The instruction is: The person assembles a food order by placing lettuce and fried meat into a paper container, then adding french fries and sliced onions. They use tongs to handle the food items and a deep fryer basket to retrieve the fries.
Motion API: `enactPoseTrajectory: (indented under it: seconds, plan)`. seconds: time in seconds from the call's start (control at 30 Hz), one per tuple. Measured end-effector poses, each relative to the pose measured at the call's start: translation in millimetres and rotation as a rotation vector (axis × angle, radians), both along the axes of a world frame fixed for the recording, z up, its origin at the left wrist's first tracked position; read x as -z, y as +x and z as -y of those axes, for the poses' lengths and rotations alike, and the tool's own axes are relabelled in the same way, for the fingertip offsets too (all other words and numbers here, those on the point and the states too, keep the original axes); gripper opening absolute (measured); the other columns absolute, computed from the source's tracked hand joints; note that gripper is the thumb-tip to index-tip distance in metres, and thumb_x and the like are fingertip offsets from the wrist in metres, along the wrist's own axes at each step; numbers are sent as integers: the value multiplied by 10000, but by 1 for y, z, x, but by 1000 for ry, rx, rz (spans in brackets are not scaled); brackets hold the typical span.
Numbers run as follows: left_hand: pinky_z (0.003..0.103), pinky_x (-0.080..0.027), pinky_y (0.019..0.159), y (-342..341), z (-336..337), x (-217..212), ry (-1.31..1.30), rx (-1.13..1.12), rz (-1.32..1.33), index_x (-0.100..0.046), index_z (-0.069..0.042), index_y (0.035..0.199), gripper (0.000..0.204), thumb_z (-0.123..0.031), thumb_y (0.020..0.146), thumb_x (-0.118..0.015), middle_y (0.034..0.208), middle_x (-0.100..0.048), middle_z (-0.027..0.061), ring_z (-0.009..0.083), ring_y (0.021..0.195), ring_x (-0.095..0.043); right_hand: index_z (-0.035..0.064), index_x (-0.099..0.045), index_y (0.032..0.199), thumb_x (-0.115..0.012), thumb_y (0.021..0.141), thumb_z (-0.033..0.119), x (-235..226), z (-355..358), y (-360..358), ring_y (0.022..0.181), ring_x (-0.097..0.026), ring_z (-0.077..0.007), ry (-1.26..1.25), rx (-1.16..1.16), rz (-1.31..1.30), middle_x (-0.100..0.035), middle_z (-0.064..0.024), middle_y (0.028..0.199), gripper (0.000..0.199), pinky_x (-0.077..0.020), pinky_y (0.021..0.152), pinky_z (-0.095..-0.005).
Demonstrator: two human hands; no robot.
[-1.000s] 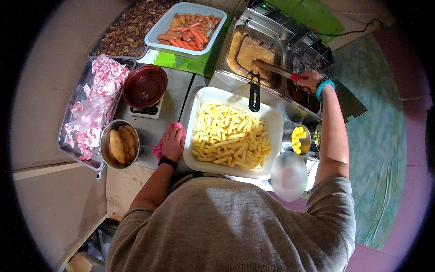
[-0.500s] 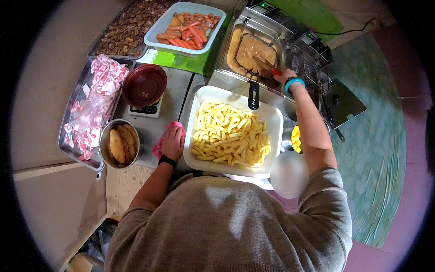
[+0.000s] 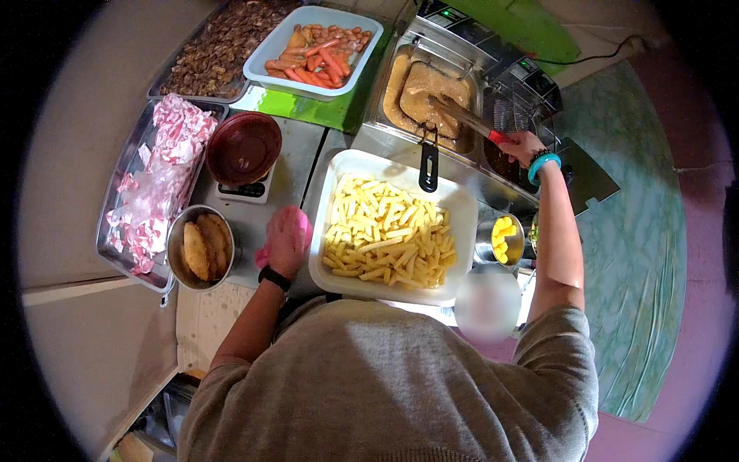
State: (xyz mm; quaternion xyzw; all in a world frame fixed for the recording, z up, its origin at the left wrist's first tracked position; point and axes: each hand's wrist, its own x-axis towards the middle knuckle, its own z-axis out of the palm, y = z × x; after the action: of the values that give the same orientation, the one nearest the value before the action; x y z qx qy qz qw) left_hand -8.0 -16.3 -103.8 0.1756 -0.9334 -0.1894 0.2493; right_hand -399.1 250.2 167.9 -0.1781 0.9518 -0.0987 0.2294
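Note:
My right hand, with a turquoise bracelet on its wrist, is closed round the red handle of metal tongs. The tong tips reach into the bubbling oil of a fryer basket, whose black handle sticks out toward me. What lies at the tips is hard to make out. On the metal counter, my left hand is over a pink cloth, its fingers bent onto it. Between my arms stands a white tub of cut potato fries.
At left are a tray of raw meat, a metal pot with breaded pieces, and a dark red bowl on a scale. Farther back stands a sausage tub. A cup of yellow pieces sits near my right arm.
My right hand has shifted right and toward me with the tongs, showing more of them. The yellow pieces' cup is now uncovered. My left hand and the cloth have slid slightly left.

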Motion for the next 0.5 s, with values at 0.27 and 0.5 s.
enactPoseTrajectory:
  seconds: [0.27,0.5]
  plan:
    - [350,-408,848,-128,-68,-132,1813,424,-83,-390,-22,1145,418,-287,840,-497,1102,-445,163,263,1013,-471,43,-606,878,-587,761,273,11,-5,22,418,-389,-80,-48,44,17,-523,-17,584,259,-292,375,-224]
    - [312,-409,476,-240,-96,-115,2498,418,124,-413,-61,868,148,-204,865,-449,691,-488,86,187,525,-473,32,-599,830,-573,775,258,-6,0,39,410,-376,-77,-74,63,17,-516,-18,579,234,-272,366,-224]
